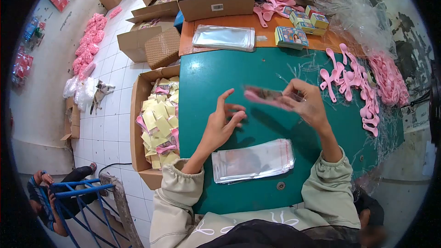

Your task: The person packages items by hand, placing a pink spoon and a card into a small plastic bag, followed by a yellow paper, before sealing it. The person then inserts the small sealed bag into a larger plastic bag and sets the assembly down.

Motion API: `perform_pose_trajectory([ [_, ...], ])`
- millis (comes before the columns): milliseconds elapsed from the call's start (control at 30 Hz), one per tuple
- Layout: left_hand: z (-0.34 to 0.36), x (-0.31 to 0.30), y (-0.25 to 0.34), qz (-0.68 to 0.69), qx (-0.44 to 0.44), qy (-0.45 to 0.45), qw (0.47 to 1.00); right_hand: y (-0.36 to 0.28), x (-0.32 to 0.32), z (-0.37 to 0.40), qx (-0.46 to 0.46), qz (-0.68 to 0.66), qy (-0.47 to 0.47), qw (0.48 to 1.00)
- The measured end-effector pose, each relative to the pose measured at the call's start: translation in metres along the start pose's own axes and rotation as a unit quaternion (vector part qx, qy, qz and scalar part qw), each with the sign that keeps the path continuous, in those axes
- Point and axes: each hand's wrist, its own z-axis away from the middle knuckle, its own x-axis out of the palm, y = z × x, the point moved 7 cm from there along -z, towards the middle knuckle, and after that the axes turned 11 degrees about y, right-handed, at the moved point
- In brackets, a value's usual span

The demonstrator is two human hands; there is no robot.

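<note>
My right hand (307, 103) pinches one end of a clear plastic packet (268, 97) holding a pink spoon and what looks like a card; motion blurs it. Left of it, my left hand (221, 126) is raised over the green table (202, 82), fingers apart and holding nothing. Below both hands lies a stack of clear plastic sleeves (252, 161). Loose pink spoons (347, 79) are spread to the right of my right hand. Beside the table's left edge, a cardboard carton (138, 144) contains many packets with pink spoons and pale yellow cards.
Stacked printed cards (291, 37) and another pile of clear sleeves (223, 37) lie on the brown board at the back. Bundled spoons (388, 80) and crumpled plastic (353, 16) are at the right. A cat (99, 95) and a seated person (64, 197) are on the left.
</note>
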Motion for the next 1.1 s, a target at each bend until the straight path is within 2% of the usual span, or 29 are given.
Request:
perform_pose_trajectory([
  [133,0.015,0.021,-0.006,0.198,-0.185,-0.091,0.958,-0.026,0.029,0.01,-0.103,0.038,-0.08,0.991],
  [167,0.017,0.022,-0.004,0.179,-0.198,-0.108,0.958,-0.027,0.037,0.017,-0.124,0.043,-0.118,0.984],
  [200,0.018,0.021,-0.007,0.168,-0.199,-0.117,0.958,-0.029,0.045,0.024,-0.145,0.049,-0.154,0.976],
  [233,0.021,0.02,-0.011,0.158,-0.2,-0.127,0.959,-0.025,0.05,0.028,-0.11,0.07,-0.193,0.973],
  [333,0.027,0.016,-0.009,0.145,-0.21,-0.121,0.959,-0.023,0.06,0.034,-0.166,0.082,-0.175,0.967],
  [467,0.031,0.013,-0.012,0.12,-0.216,-0.103,0.964,-0.023,0.081,0.043,-0.164,0.06,-0.196,0.965],
  [567,0.029,0.01,-0.02,0.108,-0.184,-0.088,0.973,-0.023,0.088,0.045,-0.164,0.037,-0.195,0.966],
  [733,0.029,0.011,-0.015,0.116,-0.204,-0.065,0.97,-0.021,0.094,0.046,-0.171,0.014,-0.205,0.964],
  [867,0.02,0.01,-0.025,0.118,-0.202,-0.047,0.971,-0.026,0.099,0.053,-0.238,0.033,-0.183,0.953],
  [933,0.016,0.008,-0.03,0.069,-0.138,-0.041,0.987,-0.032,0.099,0.056,-0.26,0.019,-0.177,0.949],
  [967,0.013,0.008,-0.029,0.046,-0.104,-0.037,0.993,-0.031,0.097,0.055,-0.227,-0.026,-0.216,0.949],
  [1067,0.014,0.004,-0.02,0.135,-0.15,0.023,0.979,-0.032,0.064,0.043,-0.127,-0.146,-0.331,0.924],
  [1100,0.014,0.006,-0.019,0.138,-0.148,0.006,0.979,-0.027,0.045,0.039,-0.097,-0.176,-0.369,0.907],
])
